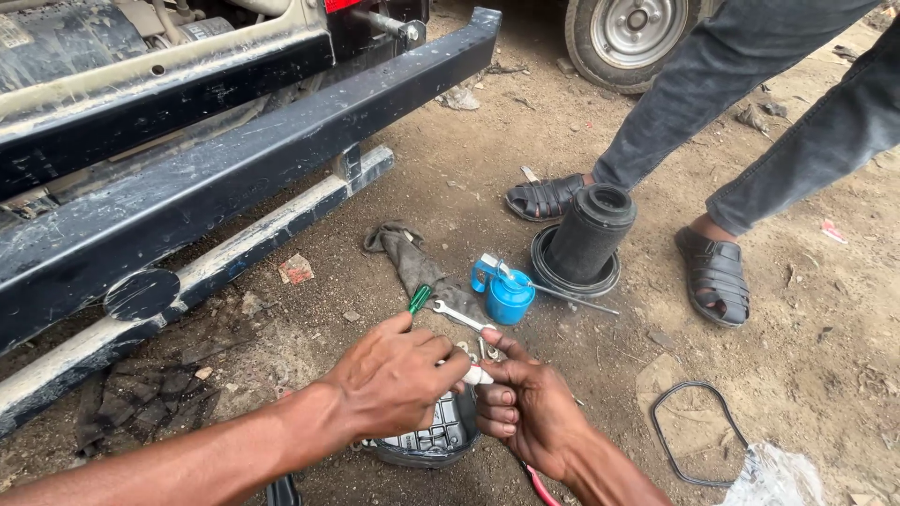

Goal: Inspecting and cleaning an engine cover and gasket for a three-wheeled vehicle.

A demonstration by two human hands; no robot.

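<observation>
Head view, white tube (476, 376) pinched between left hand (398, 379), right hand (530, 408)

Two bare hands meet over the dirt ground: one left hand (398, 379) and one right hand (527, 405), sharing one small white tube (476, 376). One green-handled screwdriver (419, 299), one silver open-ended spanner (459, 316), one blue metal oil can (507, 294), one black ribbed cylindrical filter (590, 232), one grey greasy rag (412, 262), one dark cast-metal cover (433, 438), one thin black rubber gasket loop (698, 433), one crumpled clear plastic bag (773, 478). Two black sandals (544, 197) (714, 275) on a bystander. One vehicle wheel (630, 28) and one black steel bumper (234, 173).
</observation>
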